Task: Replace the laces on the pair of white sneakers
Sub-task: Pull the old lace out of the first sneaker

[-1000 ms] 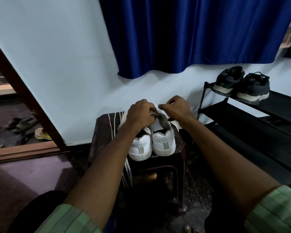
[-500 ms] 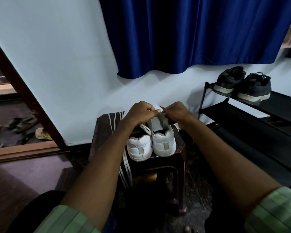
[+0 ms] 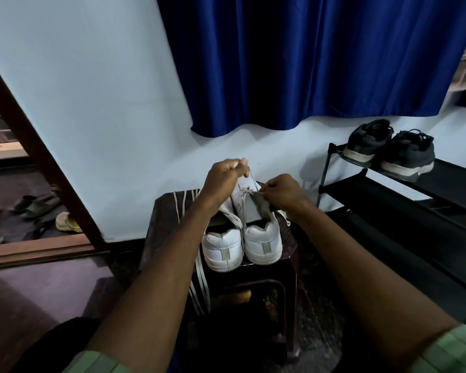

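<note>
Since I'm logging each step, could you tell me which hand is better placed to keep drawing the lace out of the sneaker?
Probably the left hand: it pinches the lace, raised above the right sneaker.

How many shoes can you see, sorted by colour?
White sneakers on the stool: 2
Dark shoes on the rack: 2
Sandals and slippers past the doorway: too dim and cut off to count
Total clearly seen: 4

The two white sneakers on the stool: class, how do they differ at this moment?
The right sneaker has a lace being pulled by the left hand while the right hand pinches at its tongue; the left sneaker is untouched. The right sneaker's tongue stands raised; the left sneaker's is hidden by the forearm. Both are white, heels toward the camera, touching.
</note>
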`<state>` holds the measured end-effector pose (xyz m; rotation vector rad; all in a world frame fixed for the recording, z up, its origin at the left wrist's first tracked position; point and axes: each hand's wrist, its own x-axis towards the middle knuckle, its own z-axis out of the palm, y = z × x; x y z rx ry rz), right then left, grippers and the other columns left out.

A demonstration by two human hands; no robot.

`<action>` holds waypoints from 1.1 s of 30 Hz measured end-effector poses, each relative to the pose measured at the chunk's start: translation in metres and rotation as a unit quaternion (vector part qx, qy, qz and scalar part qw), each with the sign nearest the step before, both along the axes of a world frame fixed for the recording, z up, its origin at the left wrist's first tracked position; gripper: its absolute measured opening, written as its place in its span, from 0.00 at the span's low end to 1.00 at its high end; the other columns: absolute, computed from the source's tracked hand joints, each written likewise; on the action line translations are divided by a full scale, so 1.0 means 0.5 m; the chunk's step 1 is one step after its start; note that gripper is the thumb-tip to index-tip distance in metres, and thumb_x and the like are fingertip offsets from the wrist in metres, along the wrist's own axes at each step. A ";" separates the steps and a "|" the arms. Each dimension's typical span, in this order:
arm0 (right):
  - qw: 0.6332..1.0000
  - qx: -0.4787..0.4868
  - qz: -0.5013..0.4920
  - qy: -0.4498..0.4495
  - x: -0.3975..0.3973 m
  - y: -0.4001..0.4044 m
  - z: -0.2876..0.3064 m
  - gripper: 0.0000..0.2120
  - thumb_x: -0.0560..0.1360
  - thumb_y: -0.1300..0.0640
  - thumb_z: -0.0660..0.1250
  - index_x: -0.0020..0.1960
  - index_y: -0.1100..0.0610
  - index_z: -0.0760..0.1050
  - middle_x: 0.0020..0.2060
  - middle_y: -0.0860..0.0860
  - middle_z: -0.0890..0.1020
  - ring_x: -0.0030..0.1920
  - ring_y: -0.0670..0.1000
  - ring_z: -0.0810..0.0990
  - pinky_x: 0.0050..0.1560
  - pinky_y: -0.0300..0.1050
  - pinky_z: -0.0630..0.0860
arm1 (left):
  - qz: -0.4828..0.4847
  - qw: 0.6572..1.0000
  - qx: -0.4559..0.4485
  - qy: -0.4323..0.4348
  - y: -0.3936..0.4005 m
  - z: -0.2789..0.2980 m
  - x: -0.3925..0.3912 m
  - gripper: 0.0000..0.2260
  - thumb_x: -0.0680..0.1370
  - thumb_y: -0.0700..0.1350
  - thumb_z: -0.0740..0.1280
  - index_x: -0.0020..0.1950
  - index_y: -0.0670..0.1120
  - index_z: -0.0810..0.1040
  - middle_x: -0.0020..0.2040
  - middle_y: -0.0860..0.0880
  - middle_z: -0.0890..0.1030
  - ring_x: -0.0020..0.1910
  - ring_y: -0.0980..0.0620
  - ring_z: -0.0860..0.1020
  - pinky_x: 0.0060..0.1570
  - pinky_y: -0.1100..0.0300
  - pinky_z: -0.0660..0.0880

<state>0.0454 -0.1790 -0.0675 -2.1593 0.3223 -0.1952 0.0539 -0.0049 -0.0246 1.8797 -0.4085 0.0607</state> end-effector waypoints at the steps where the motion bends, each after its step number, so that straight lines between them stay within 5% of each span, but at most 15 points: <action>1: 1.000 0.001 0.001 -0.002 0.000 -0.001 -0.001 0.11 0.62 0.56 0.67 0.38 0.58 0.86 0.34 0.59 0.86 0.42 0.62 0.87 0.48 0.62 0.85 | -0.001 0.997 -0.071 0.023 -0.003 0.008 -0.001 0.17 0.86 0.49 0.62 0.39 0.45 0.77 0.47 0.50 0.87 0.47 0.58 0.84 0.50 0.64 0.75; 4: 1.000 0.010 0.004 -0.008 -0.001 -0.001 -0.001 0.15 0.59 0.55 0.64 0.38 0.59 0.86 0.34 0.60 0.86 0.42 0.63 0.86 0.48 0.63 0.85 | 0.009 0.987 -0.144 0.065 -0.007 0.013 -0.004 0.18 0.86 0.50 0.60 0.38 0.46 0.73 0.33 0.47 0.81 0.34 0.48 0.81 0.45 0.55 0.77; 6: 1.000 0.014 0.005 -0.008 -0.003 0.000 0.000 0.16 0.59 0.55 0.63 0.38 0.60 0.86 0.34 0.60 0.86 0.42 0.63 0.87 0.48 0.63 0.85 | 0.064 0.997 0.047 -0.019 -0.003 -0.003 0.008 0.19 0.82 0.56 0.67 0.36 0.47 0.72 0.31 0.51 0.77 0.31 0.49 0.77 0.42 0.52 0.75; 9: 1.000 0.025 0.002 0.001 -0.008 0.000 0.006 0.10 0.64 0.57 0.67 0.38 0.60 0.86 0.34 0.60 0.86 0.41 0.62 0.87 0.47 0.62 0.85 | 0.091 0.954 0.259 -0.117 -0.004 -0.021 0.006 0.16 0.74 0.60 0.75 0.46 0.50 0.75 0.41 0.53 0.80 0.40 0.50 0.78 0.41 0.54 0.74; 13: 1.000 0.029 0.001 0.000 -0.013 -0.002 0.011 0.15 0.59 0.56 0.65 0.39 0.61 0.86 0.36 0.62 0.86 0.41 0.62 0.87 0.45 0.63 0.85 | 0.032 0.916 0.345 -0.201 -0.014 -0.037 -0.003 0.13 0.73 0.52 0.75 0.56 0.52 0.80 0.47 0.50 0.86 0.49 0.42 0.82 0.55 0.50 0.75; 17: 0.999 0.036 0.011 -0.004 -0.014 -0.006 0.006 0.16 0.58 0.55 0.66 0.39 0.62 0.85 0.38 0.64 0.85 0.34 0.56 0.83 0.44 0.65 0.84 | 0.059 0.870 0.414 -0.261 -0.021 -0.042 -0.004 0.11 0.76 0.48 0.74 0.57 0.53 0.87 0.54 0.51 0.86 0.54 0.46 0.81 0.60 0.52 0.68; 19: 0.999 0.043 0.010 -0.004 -0.013 -0.007 0.005 0.16 0.59 0.55 0.66 0.39 0.63 0.84 0.36 0.64 0.84 0.33 0.55 0.81 0.44 0.65 0.84 | 0.079 0.873 0.402 -0.267 -0.027 -0.046 0.002 0.08 0.77 0.49 0.74 0.55 0.51 0.87 0.52 0.50 0.84 0.51 0.46 0.81 0.58 0.51 0.68; 21: 0.999 0.045 0.003 -0.004 -0.011 -0.008 0.006 0.16 0.59 0.55 0.66 0.40 0.65 0.84 0.32 0.63 0.83 0.32 0.55 0.81 0.44 0.65 0.84 | 0.088 0.918 0.307 -0.236 -0.030 -0.043 0.004 0.05 0.79 0.50 0.70 0.47 0.51 0.85 0.48 0.51 0.81 0.49 0.47 0.80 0.54 0.50 0.70; 23: 0.999 0.044 0.003 0.000 -0.008 -0.010 0.004 0.15 0.60 0.56 0.66 0.40 0.65 0.84 0.33 0.64 0.84 0.34 0.59 0.85 0.44 0.66 0.84 | 0.075 0.986 0.110 -0.099 -0.027 -0.026 0.003 0.09 0.82 0.50 0.65 0.43 0.50 0.79 0.44 0.52 0.83 0.47 0.47 0.82 0.51 0.51 0.76; 25: 0.999 0.046 0.010 0.002 -0.008 -0.010 0.003 0.15 0.60 0.56 0.66 0.39 0.64 0.84 0.37 0.65 0.85 0.40 0.64 0.87 0.44 0.67 0.84 | 0.053 0.997 -0.047 0.027 -0.021 -0.013 0.001 0.11 0.85 0.47 0.61 0.45 0.46 0.76 0.43 0.49 0.85 0.42 0.51 0.83 0.51 0.54 0.79; 26: 0.999 0.042 0.008 0.001 -0.005 -0.009 0.002 0.15 0.60 0.55 0.66 0.39 0.64 0.84 0.38 0.65 0.85 0.42 0.65 0.87 0.44 0.66 0.84 | 0.046 0.997 -0.044 0.042 -0.017 -0.010 0.003 0.11 0.85 0.48 0.61 0.46 0.46 0.74 0.41 0.48 0.84 0.40 0.51 0.82 0.51 0.52 0.79; 29: 0.999 0.033 0.011 -0.003 -0.007 -0.006 0.005 0.14 0.62 0.56 0.67 0.39 0.64 0.84 0.37 0.64 0.85 0.39 0.60 0.87 0.45 0.64 0.85 | 0.047 0.979 0.195 -0.026 -0.009 -0.030 0.015 0.11 0.79 0.56 0.70 0.54 0.50 0.75 0.48 0.51 0.83 0.46 0.48 0.80 0.54 0.51 0.74; 33: 1.000 0.024 0.003 -0.005 -0.012 -0.004 0.009 0.07 0.68 0.61 0.69 0.39 0.62 0.86 0.38 0.63 0.86 0.37 0.57 0.86 0.45 0.60 0.86 | 0.060 0.888 0.406 -0.207 -0.023 -0.057 0.007 0.10 0.75 0.55 0.75 0.53 0.54 0.83 0.51 0.51 0.86 0.53 0.45 0.82 0.57 0.52 0.66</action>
